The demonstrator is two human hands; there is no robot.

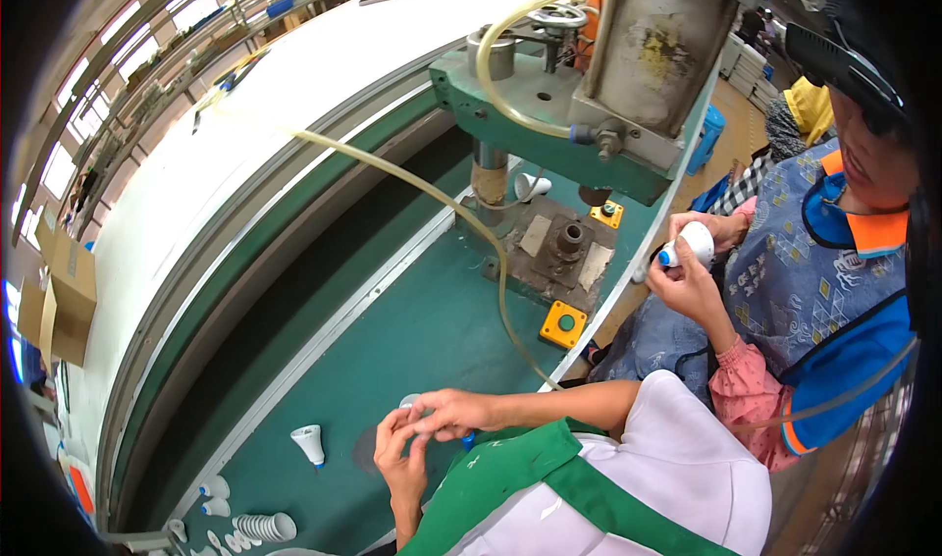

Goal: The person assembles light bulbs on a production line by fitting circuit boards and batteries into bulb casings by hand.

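Note:
My left hand (400,463) is raised over the green bench with its fingers bent inward. My right hand (453,414) reaches in from the right, and its curled fingertips meet those of the left. Just behind the fingers shows the edge of a whitish piece (409,400), mostly hidden. A small blue part (468,441) peeks out below my right hand, against the apron; whether it belongs to the whitish piece I cannot tell. On the bench nearby lies a white cone-shaped lamp housing (308,445) with a blue tip.
A green press (559,114) with a hose stands ahead, yellow button boxes (563,324) beside its base. Stacked white cups (267,528) lie at the lower left. On the right, a co-worker holds a white, blue-tipped housing (695,244). A cardboard box (71,296) sits far left.

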